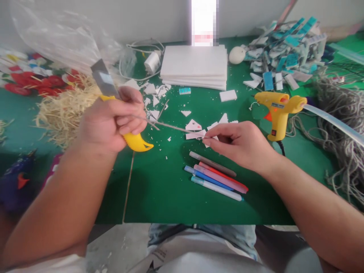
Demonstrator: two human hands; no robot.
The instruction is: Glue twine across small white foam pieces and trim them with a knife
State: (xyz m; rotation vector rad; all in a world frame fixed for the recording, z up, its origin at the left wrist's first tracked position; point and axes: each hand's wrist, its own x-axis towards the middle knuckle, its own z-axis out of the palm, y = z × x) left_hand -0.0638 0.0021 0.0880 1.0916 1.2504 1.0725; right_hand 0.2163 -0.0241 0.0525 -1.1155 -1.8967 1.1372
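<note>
My left hand (113,121) is closed around the yellow handle of a knife (137,142). Its broad metal blade sticks up and away at a slant above the thumb side. The same fingers also pinch a thin grey cord (173,126). From there the cord runs nearly straight to my right hand (236,142), whose thumb and forefinger are pressed together on its other end. Small white foam scraps (193,125) lie on the green table below and behind the cord. Just nearer to me than my right hand are several pens (217,176).
A yellow glue gun (277,113) with a glue stick stands right of my right hand. Grey cord (341,125) is heaped at far right. Behind are stacked white foam sheets (195,62) and a pile of blue-white pieces (290,49). Straw (62,113) lies at left.
</note>
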